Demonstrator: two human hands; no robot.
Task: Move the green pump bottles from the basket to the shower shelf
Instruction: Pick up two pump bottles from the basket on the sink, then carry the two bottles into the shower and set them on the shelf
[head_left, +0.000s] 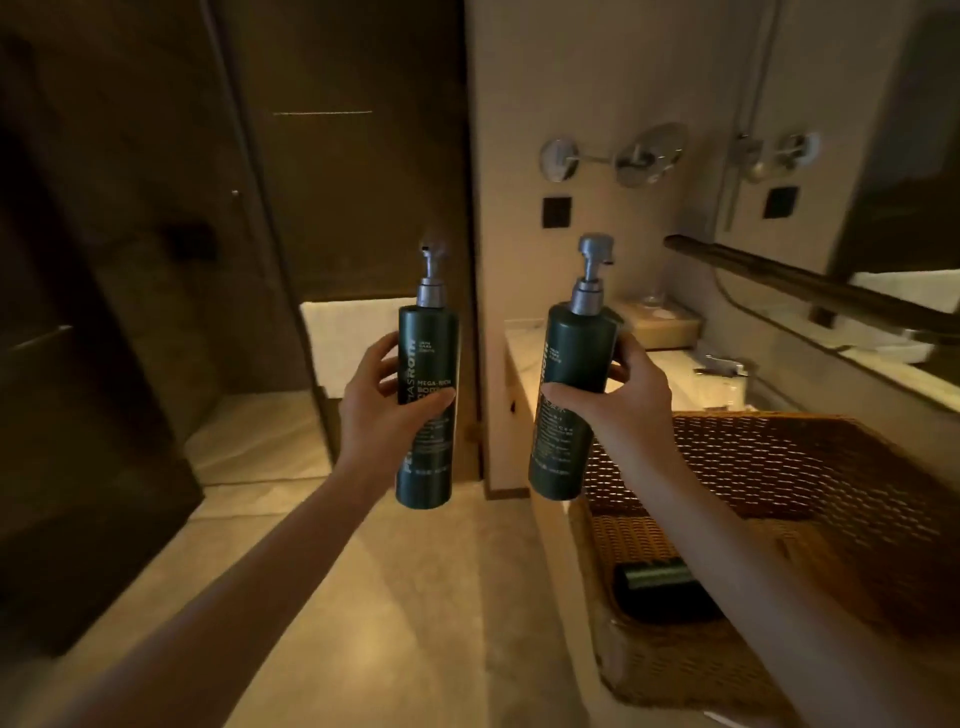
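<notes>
I hold two dark green pump bottles upright in the air, each with a silver pump head. My left hand (375, 410) grips the left green pump bottle (427, 353) around its middle. My right hand (626, 397) grips the right green pump bottle (576, 353), which tilts slightly to the right. Low on the right stands the woven wicker basket (779, 457). A third dark green bottle (662, 590) lies on the basket's floor, partly hidden behind my right forearm. I cannot make out a shower shelf.
A glass shower door (249, 208) and dark shower stall fill the left. A white towel (353, 338) hangs behind the left bottle. The marble counter (675, 374) with a tissue box (660, 327), a wall mirror and a dark rail (805, 280) lies at the right.
</notes>
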